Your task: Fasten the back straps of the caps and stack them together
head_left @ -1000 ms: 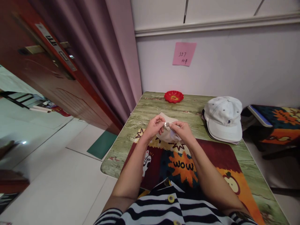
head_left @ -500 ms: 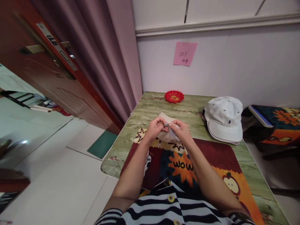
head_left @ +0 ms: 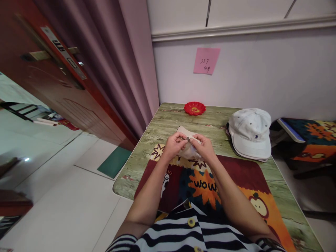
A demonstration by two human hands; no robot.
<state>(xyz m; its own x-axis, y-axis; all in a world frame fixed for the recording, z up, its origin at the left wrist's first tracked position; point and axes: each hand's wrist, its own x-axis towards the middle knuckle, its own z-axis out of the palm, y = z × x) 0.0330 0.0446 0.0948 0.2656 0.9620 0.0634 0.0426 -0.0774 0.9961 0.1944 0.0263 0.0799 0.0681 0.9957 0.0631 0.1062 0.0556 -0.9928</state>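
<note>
Both my hands meet over a pale beige cap (head_left: 187, 132), which rests on the patterned mat (head_left: 237, 171) near the middle of the table. With pinched fingers, my left hand (head_left: 175, 145) grips one side of a small metal buckle (head_left: 187, 138) on the cap's strap. From the other side, my right hand (head_left: 203, 145) pinches the strap next to the buckle. My fingers cover much of the strap, and the lower part of the cap lies partly behind my hands.
A stack of caps with a white one (head_left: 250, 129) on top stands at the table's right. A red scalloped dish (head_left: 194, 108) sits at the back edge. Left of the table (head_left: 128, 182) are a door (head_left: 86, 112) and a purple curtain (head_left: 126, 52).
The small metal buckle has tilted between my fingers and now shows a thinner edge. My hands have hardly shifted otherwise.
</note>
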